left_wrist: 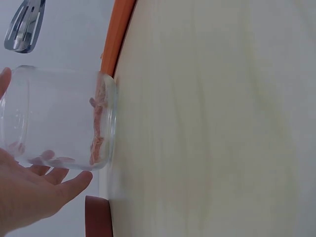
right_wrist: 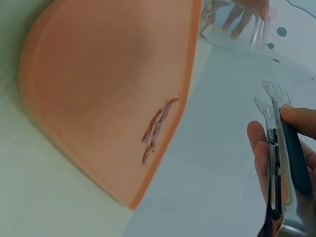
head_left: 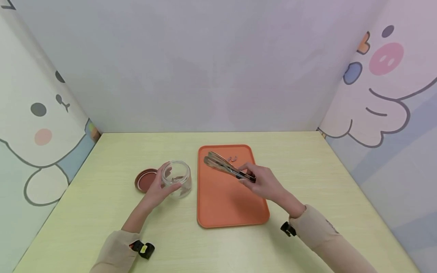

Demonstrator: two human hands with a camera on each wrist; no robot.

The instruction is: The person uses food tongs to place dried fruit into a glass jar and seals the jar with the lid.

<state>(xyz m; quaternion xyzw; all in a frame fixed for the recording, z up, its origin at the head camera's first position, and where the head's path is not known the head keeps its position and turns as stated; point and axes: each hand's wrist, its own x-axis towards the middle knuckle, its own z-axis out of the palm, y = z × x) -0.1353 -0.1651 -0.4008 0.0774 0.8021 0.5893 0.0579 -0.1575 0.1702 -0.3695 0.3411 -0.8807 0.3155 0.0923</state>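
My left hand (head_left: 157, 194) grips a clear glass jar (head_left: 186, 186) from its left side, thumb and fingers around it. Several thin reddish-brown strips (left_wrist: 97, 129) lie at the bottom of the jar, seen through the glass in the left wrist view. In my right hand (head_left: 264, 185) are metal tongs (head_left: 221, 165) with black handle grips, held above the orange tray (head_left: 218, 206). Their tips point left toward the jar, a gap shows between them, and nothing is between them. A couple of similar strips (right_wrist: 157, 129) rest on the tray near its far end.
A round brown-red lid (head_left: 145, 181) lies on the pale wood-look table (head_left: 170, 242), left of the jar and partly behind my left hand. White and pastel panels with cartoon figures (head_left: 385, 60) close in the table's back and sides.
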